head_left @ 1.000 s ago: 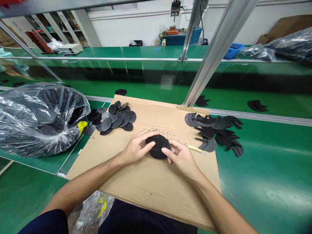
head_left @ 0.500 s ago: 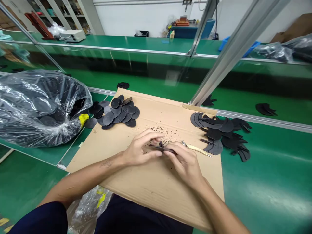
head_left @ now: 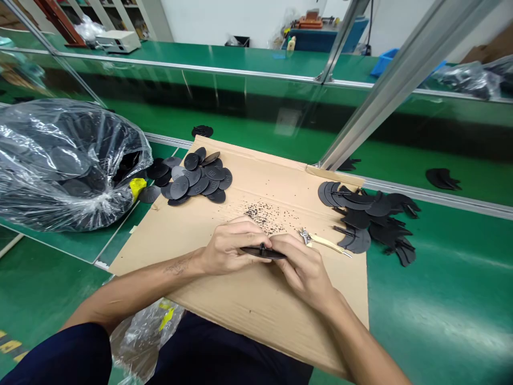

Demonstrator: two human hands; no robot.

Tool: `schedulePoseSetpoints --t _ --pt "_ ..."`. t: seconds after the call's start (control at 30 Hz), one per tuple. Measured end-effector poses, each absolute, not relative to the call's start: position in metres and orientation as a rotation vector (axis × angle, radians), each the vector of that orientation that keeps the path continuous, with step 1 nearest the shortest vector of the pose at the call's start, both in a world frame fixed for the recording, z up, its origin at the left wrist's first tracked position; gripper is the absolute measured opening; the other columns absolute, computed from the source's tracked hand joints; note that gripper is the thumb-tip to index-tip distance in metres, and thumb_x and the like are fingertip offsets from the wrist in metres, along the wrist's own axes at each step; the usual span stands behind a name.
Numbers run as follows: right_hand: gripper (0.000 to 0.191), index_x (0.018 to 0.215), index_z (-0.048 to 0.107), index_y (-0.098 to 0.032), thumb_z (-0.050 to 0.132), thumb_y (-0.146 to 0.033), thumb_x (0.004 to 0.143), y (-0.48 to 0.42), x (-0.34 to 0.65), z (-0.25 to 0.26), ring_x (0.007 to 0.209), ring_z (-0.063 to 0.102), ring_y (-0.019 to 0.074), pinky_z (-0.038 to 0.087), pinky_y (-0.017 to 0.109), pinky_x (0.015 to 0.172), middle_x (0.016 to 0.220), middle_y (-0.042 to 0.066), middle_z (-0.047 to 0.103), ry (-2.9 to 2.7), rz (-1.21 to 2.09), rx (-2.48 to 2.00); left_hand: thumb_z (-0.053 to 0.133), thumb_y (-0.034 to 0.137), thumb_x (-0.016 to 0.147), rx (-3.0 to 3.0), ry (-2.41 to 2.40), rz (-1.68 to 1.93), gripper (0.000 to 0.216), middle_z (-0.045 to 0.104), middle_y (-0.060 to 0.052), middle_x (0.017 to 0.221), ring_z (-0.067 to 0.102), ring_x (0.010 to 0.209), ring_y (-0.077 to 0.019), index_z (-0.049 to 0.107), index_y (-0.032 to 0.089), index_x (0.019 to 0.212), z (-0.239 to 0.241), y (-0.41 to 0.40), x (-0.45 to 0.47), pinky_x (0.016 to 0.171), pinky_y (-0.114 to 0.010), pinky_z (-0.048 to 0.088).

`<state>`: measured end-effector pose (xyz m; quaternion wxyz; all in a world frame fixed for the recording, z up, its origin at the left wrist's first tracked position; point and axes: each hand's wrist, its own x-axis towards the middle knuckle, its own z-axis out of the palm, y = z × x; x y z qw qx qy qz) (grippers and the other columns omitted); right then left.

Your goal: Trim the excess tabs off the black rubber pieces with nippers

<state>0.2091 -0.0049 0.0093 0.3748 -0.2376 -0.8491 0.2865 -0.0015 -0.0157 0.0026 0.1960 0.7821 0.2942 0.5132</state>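
Carefully, the left hand (head_left: 228, 248) and the right hand (head_left: 302, 267) both pinch one thin black disc (head_left: 259, 253) over the cardboard (head_left: 224, 305). If one hand pushes too hard on its edge, it could slip and drop onto the little black crumbs (head_left: 262, 215).

No text is legible; the black discs (head_left: 199, 185) bear faint marks (head_left: 214, 172) too small to read.

Blue bin (head_left: 383, 62) behind the slanted metal post (head_left: 395, 88), crumpled plastic (head_left: 465, 80) right of it, boxy white device (head_left: 117, 41) way left.
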Motion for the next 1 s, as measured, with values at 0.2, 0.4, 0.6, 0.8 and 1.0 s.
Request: schedulePoseSetpoints --t 0.2,0.4,0.6,0.8,1.0 --pt "0.027 0.120 0.063 -0.021 0.051 -0.010 0.099 -0.005 0.210 0.007 0.092 0.069 0.0185 0.058 0.031 0.078 0.104 0.010 0.070 -2.168 0.696 -0.605 0.060 0.027 0.098 2.214 0.801 1.468 0.020 0.076 -0.010 0.095 0.069 0.088 -0.0176 0.070 0.017 0.112 0.001 -0.017 -0.001 0.081 -0.033 0.057" --pt "0.021 0.112 0.063 -0.020 0.048 -0.010 0.100 -0.006 0.210 0.010 0.087 0.068 0.0176 0.058 0.030 0.074 0.098 0.009 0.070 -2.191 0.743 -0.579 0.066 0.023 0.093 2.211 0.771 1.417 0.010 0.075 -0.007 0.088 0.069 0.083 -0.0165 0.071 0.018 0.101 0.005 -0.016 -0.002 0.080 -0.032 0.057" --pt "0.020 0.109 0.064 -0.019 0.051 -0.009 0.099 -0.004 0.210 0.009 0.089 0.068 0.0181 0.058 0.030 0.075 0.098 0.010 0.070 -2.175 0.777 -0.560 0.063 0.020 0.096 2.232 0.730 1.403 0.012 0.076 -0.009 0.092 0.069 0.085 -0.0169 0.070 0.017 0.105 0.005 -0.016 -0.003 0.082 -0.033 0.057" --pt "0.019 0.111 0.067 -0.019 0.054 -0.012 0.098 -0.007 0.208 0.008 0.086 0.068 0.0180 0.058 0.032 0.075 0.095 0.009 0.071 -2.104 0.875 -0.595 0.069 0.025 0.093 2.198 0.832 1.448 0.012 0.074 -0.006 0.086 0.068 0.080 -0.0153 0.072 0.017 0.101 0.005 -0.021 0.000 0.075 -0.029 0.055" --pt "0.016 0.104 0.072 -0.021 0.057 -0.024 0.100 -0.007 0.208 0.018 0.083 0.069 0.0175 0.057 0.033 0.075 0.090 0.006 0.073 -2.015 1.095 -0.679 0.039 0.065 0.098 1.870 0.637 1.157 0.060 0.070 -0.012 0.095 0.066 0.089 -0.0207 0.075 0.020 0.117 0.015 -0.016 -0.009 0.081 -0.036 0.055"
